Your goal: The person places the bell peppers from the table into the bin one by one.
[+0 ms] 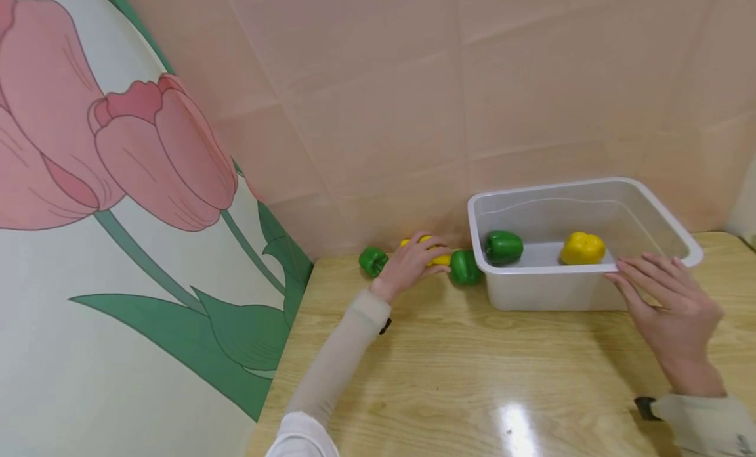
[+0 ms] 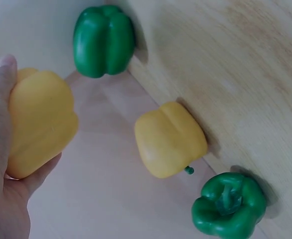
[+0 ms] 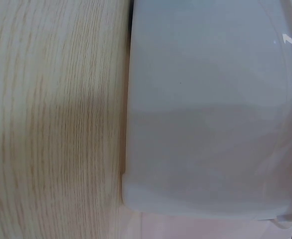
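My left hand (image 1: 413, 263) grips a yellow bell pepper (image 2: 41, 124), its thumb along one side and fingers round the other. Another yellow bell pepper (image 2: 171, 139) with a short green stem lies by the back of the table, mostly behind the hand in the head view. On either side of the hand sit green bell peppers, one at the left (image 1: 373, 262) and one at the right (image 1: 465, 268) against the bin. My right hand (image 1: 676, 306) holds the front rim of the white plastic bin (image 1: 549, 291) near its right corner. Inside the bin are a green pepper (image 1: 504, 247) and a yellow pepper (image 1: 583, 248).
The wooden table (image 1: 461, 371) meets a wall covered in pinkish sheeting (image 1: 366, 115) right behind the peppers and bin. A wall with painted tulips (image 1: 159, 155) borders the table's left side.
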A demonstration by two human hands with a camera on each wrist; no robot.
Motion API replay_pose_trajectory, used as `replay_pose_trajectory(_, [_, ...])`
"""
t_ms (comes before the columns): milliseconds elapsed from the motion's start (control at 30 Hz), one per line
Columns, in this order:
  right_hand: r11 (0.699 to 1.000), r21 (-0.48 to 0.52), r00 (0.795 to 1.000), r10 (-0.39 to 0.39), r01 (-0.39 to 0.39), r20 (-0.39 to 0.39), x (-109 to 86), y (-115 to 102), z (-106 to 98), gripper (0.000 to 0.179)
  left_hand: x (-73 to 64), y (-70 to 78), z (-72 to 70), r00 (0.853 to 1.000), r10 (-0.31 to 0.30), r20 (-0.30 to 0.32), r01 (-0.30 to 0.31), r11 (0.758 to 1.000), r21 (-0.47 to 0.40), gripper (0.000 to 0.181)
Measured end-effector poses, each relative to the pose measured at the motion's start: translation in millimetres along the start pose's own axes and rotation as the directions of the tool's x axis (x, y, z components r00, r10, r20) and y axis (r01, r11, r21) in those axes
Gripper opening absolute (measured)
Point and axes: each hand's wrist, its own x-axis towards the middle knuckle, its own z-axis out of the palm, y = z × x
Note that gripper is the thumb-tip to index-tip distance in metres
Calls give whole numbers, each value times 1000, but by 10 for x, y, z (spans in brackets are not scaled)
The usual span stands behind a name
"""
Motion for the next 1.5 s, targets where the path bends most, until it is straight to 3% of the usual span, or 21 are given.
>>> replay_pose_trajectory(267, [1000,4,1000,1,-1,-5,17,-21,-1,34,46,21,-73,998,35,-43,-36,999,-20,40])
replay_pose_trajectory(667, [1000,9,1000,-8,8,-13,12,-41,9,34,57,33,-142,999,29,-43,-33,995,-94,38])
replay_pose_trajectory(1133, [1000,28,1000,1,0,-24,22,-51,21,34,142,48,-239,995,22,-99,-23,1000,-6,34])
replay_pose_trajectory(1500, [1000,16,1000,4,-4,-6,66,-124,8,38,253,78,-297,993,28,-116,-34,998,-56,31])
